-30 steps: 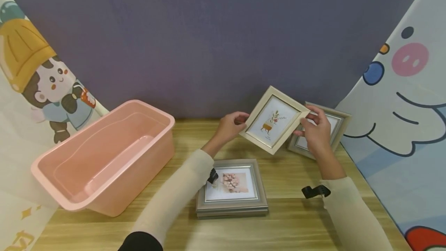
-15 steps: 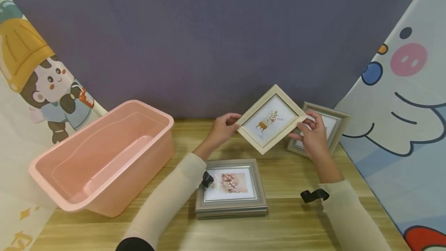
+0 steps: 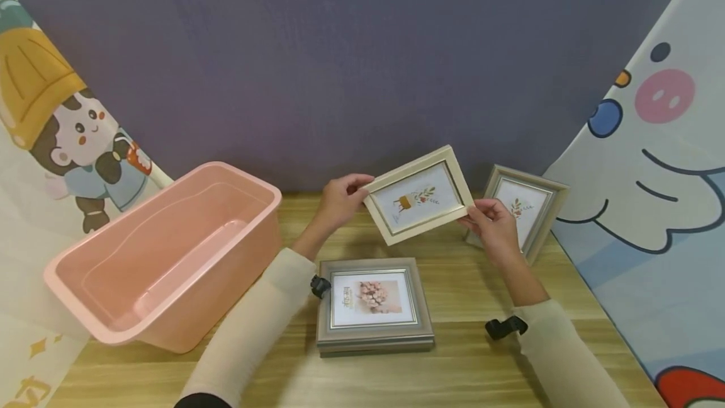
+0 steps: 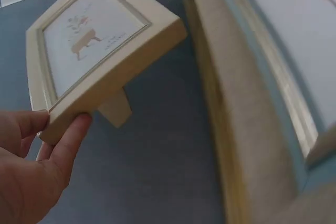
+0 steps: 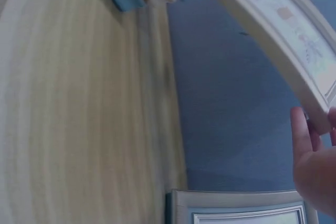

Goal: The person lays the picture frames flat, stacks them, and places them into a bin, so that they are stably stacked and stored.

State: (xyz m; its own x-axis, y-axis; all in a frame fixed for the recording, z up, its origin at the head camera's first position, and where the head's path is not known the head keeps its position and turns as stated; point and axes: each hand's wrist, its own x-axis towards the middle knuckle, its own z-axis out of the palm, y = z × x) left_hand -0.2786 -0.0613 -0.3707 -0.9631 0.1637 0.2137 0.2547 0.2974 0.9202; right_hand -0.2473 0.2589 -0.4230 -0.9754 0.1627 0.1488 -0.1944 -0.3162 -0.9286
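Both hands hold a cream picture frame (image 3: 419, 197) above the table, its potted-plant print turned sideways. My left hand (image 3: 338, 203) pinches its left edge between thumb and fingers. At the lower right corner, my right hand (image 3: 497, 232) grips it the same way. A support leg (image 4: 116, 109) sticks out behind the frame in the left wrist view. Just behind the right hand a silvery picture frame (image 3: 538, 216) with a plant print leans back, partly hidden by that hand. Below the held frame lies a stack of silvery picture frames (image 3: 374, 301), the top one showing pink flowers.
A pink plastic tub (image 3: 215, 288) stands at the left of the wood-grain table (image 3: 453, 364). A dark grey wall (image 3: 362, 68) rises behind the table. Cartoon-printed panels (image 3: 640, 175) flank both sides.
The cream picture frame has turned clockwise from near upright to sideways and shifted slightly left. Both hands have moved left with it, the right one also lower. The stack and tub stay put.
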